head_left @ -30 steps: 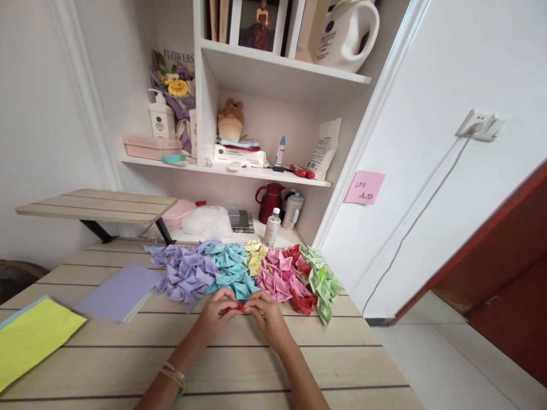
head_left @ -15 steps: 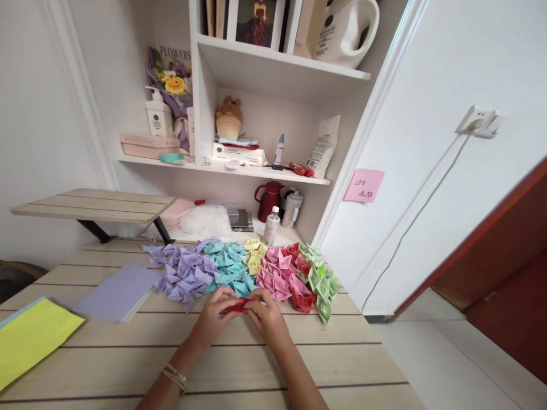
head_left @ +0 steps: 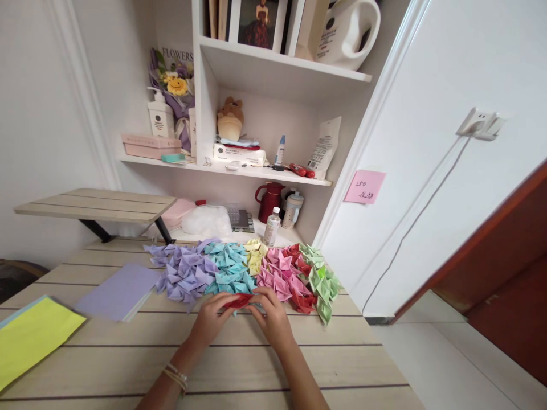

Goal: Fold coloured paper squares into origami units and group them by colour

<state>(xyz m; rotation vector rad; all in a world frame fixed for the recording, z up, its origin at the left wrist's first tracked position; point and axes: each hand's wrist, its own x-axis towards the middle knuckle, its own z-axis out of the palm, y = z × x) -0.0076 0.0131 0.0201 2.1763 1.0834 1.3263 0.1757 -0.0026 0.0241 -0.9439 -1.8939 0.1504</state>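
A white built-in shelf unit (head_left: pixel 273 68) rises at 12 o'clock behind a pale wooden counter (head_left: pixel 243 370) with dark lines between its boards, and a small raised stand (head_left: pixel 94 204) on black legs sits at 9 o'clock. A plain white wall (head_left: pixel 419 102) stretches toward 3 o'clock, carrying a socket (head_left: pixel 478 124) with a cord hanging down. At 4 o'clock, pale floor tiles (head_left: pixel 444 364) meet reddish-brown woodwork (head_left: pixel 513 302), under soft light.
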